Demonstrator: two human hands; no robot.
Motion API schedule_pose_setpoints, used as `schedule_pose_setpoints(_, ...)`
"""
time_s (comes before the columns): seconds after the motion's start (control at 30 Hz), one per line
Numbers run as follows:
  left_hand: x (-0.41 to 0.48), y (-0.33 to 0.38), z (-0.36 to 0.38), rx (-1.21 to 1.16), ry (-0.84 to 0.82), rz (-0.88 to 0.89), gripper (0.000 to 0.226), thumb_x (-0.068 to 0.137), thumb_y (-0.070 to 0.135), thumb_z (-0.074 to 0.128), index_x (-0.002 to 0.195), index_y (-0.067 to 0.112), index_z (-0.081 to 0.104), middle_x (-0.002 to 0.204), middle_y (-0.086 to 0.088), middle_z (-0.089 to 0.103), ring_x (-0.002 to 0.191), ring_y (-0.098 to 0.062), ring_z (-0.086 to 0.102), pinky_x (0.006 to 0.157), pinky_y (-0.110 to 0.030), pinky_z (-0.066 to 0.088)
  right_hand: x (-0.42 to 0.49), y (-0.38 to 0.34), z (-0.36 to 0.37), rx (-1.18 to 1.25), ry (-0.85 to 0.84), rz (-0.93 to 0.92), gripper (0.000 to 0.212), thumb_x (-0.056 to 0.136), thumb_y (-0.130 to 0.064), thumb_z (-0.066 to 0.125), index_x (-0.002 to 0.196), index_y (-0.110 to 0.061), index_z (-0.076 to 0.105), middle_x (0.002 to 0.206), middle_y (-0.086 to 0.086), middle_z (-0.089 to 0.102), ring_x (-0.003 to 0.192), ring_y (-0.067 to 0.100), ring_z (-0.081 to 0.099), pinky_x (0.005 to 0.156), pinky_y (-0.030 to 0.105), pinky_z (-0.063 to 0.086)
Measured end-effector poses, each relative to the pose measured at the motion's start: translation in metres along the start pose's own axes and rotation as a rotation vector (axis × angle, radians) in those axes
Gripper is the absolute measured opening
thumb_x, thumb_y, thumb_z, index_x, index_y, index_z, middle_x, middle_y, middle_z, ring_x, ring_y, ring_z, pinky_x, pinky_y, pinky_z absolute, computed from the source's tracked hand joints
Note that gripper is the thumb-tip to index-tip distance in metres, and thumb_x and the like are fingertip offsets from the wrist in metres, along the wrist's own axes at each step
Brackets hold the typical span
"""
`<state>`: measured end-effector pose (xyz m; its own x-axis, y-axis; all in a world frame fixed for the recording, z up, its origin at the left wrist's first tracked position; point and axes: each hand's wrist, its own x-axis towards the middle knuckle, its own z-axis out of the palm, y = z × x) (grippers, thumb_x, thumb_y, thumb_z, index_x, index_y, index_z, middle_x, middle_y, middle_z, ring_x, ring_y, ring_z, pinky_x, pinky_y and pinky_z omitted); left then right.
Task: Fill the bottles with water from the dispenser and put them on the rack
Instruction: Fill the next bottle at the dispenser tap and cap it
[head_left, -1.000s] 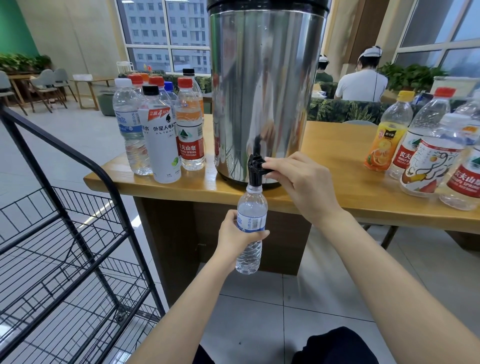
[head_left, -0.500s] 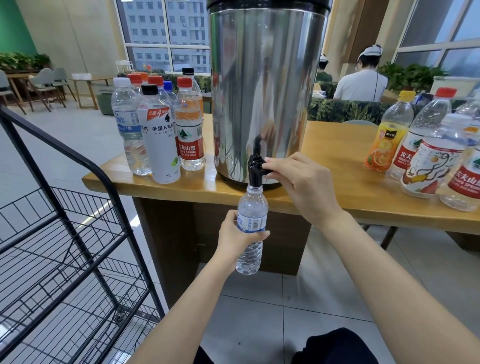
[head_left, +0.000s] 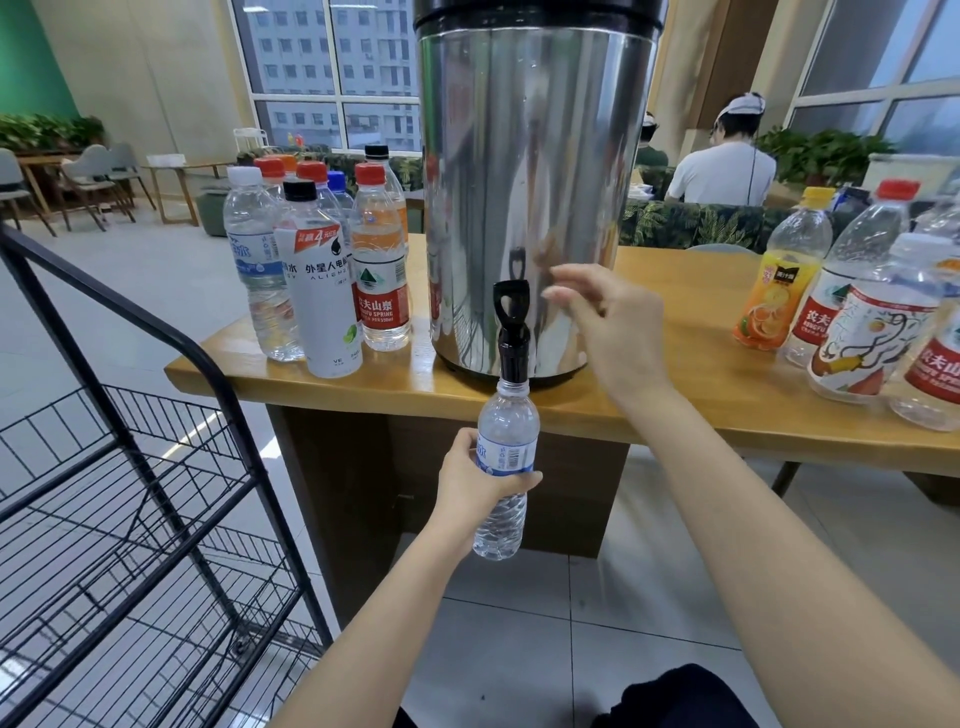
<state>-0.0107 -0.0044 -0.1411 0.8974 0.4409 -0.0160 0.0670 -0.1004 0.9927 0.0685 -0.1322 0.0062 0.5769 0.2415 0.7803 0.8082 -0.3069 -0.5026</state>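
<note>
Right hand (head_left: 608, 322): off the tap lever (head_left: 511, 301) now. A second ago your fingers were curled over it, pressing it down. Now the hand sits just to the lever's right, apart from it, fingers loosely extended, fingertips (head_left: 553, 296) pointing back toward it. Lever: released and standing upright, its open loop in plain sight where your fingers covered it before. It stands straight above the bottle (head_left: 506, 452) that your left hand (head_left: 467, 480) grips.
</note>
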Motion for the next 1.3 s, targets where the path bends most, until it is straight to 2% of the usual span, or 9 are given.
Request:
schedule_pose_setpoints(0.1, 0.0, 0.0, 0.001, -0.003, -0.004, 0.005, 0.068, 0.062, 0.016, 0.092, 0.117, 0.022, 0.051, 0.11, 0.005, 0.064, 0.1, -0.009, 0.063, 0.08, -0.023, 0.054, -0.011, 0.046, -0.023, -0.204, -0.014, 0.211, 0.033, 0.097, -0.029, 0.057, 0.124, -0.011, 0.063, 0.119, 0.004, 0.065, 0.096, 0.01, 0.057, 0.079, 0.015, 0.041)
schedule_pose_setpoints(0.23, -0.002, -0.001, 0.005, -0.004, 0.001, -0.002, 0.068, 0.063, 0.016, 0.091, 0.118, 0.022, 0.052, 0.109, 0.006, 0.064, 0.098, -0.007, 0.063, 0.076, -0.02, 0.052, -0.028, 0.098, -0.03, -0.442, -0.413, 0.486, 0.048, 0.096, -0.035, 0.056, 0.14, -0.017, 0.049, 0.14, 0.01, 0.052, 0.128, 0.029, 0.046, 0.102, 0.04, 0.039)
schedule_pose_setpoints(0.3, -0.003, -0.004, 0.007, -0.001, 0.0, -0.011, 0.067, 0.062, 0.016, 0.092, 0.116, 0.022, 0.052, 0.108, 0.006, 0.065, 0.098, -0.008, 0.063, 0.078, -0.022, 0.054, -0.036, 0.105, -0.027, -0.453, -0.488, 0.479, 0.046, 0.095, -0.034, 0.057, 0.139, -0.02, 0.051, 0.138, 0.009, 0.053, 0.128, 0.031, 0.046, 0.102, 0.045, 0.041)
schedule_pose_setpoints(0.47, -0.008, -0.012, 0.009, 0.018, -0.008, -0.025, 0.066, 0.061, 0.016, 0.093, 0.113, 0.022, 0.053, 0.109, 0.004, 0.066, 0.099, -0.009, 0.065, 0.084, -0.027, 0.057, -0.04, 0.109, -0.023, -0.45, -0.387, 0.424, 0.029, 0.096, -0.03, 0.057, 0.122, -0.02, 0.066, 0.12, 0.005, 0.063, 0.109, 0.027, 0.054, 0.089, 0.043, 0.048)
schedule_pose_setpoints(0.67, -0.017, -0.013, 0.007, 0.042, -0.018, -0.019, 0.063, 0.061, 0.015, 0.092, 0.11, 0.024, 0.053, 0.106, 0.007, 0.066, 0.098, -0.008, 0.065, 0.08, -0.023, 0.056, -0.041, 0.107, -0.022, -0.351, -0.341, 0.447, 0.027, 0.092, -0.036, 0.063, 0.112, -0.017, 0.068, 0.102, 0.006, 0.065, 0.095, 0.023, 0.06, 0.083, 0.039, 0.051)
schedule_pose_setpoints(0.9, -0.029, -0.014, 0.003, 0.073, -0.031, -0.018, 0.065, 0.06, 0.016, 0.093, 0.111, 0.024, 0.053, 0.107, 0.004, 0.066, 0.101, -0.011, 0.065, 0.09, -0.035, 0.058, -0.05, 0.086, -0.026, -0.152, -0.397, 0.364, 0.03, 0.097, -0.019, 0.056, 0.126, -0.018, 0.062, 0.108, -0.004, 0.056, 0.095, 0.014, 0.058, 0.081, 0.023, 0.039)
schedule_pose_setpoints(1.0, -0.039, -0.012, 0.001, 0.081, -0.041, -0.008, 0.065, 0.06, 0.016, 0.093, 0.111, 0.026, 0.053, 0.107, 0.006, 0.066, 0.099, -0.01, 0.065, 0.087, -0.03, 0.058, -0.06, 0.064, -0.037, 0.041, -0.389, 0.297, 0.024, 0.094, -0.02, 0.061, 0.116, -0.026, 0.066, 0.106, -0.011, 0.059, 0.098, 0.011, 0.059, 0.086, 0.029, 0.048)
schedule_pose_setpoints(1.17, -0.059, -0.01, -0.003, 0.067, -0.083, 0.021, 0.062, 0.057, 0.014, 0.094, 0.106, 0.021, 0.056, 0.099, 0.004, 0.071, 0.092, -0.01, 0.069, 0.082, -0.031, 0.059, -0.069, 0.017, -0.054, 0.247, -0.621, 0.14, 0.026, 0.089, -0.014, 0.066, 0.112, -0.026, 0.07, 0.112, -0.011, 0.064, 0.108, 0.01, 0.06, 0.093, 0.029, 0.05)
schedule_pose_setpoints(1.3, -0.073, -0.01, -0.004, 0.075, -0.127, 0.046, 0.059, 0.057, 0.015, 0.093, 0.105, 0.02, 0.059, 0.097, 0.004, 0.073, 0.09, -0.01, 0.07, 0.081, -0.031, 0.059, -0.064, -0.005, -0.056, 0.074, -0.786, 0.011, 0.031, 0.089, -0.007, 0.065, 0.116, -0.022, 0.069, 0.113, -0.011, 0.061, 0.108, 0.006, 0.058, 0.095, 0.029, 0.05)
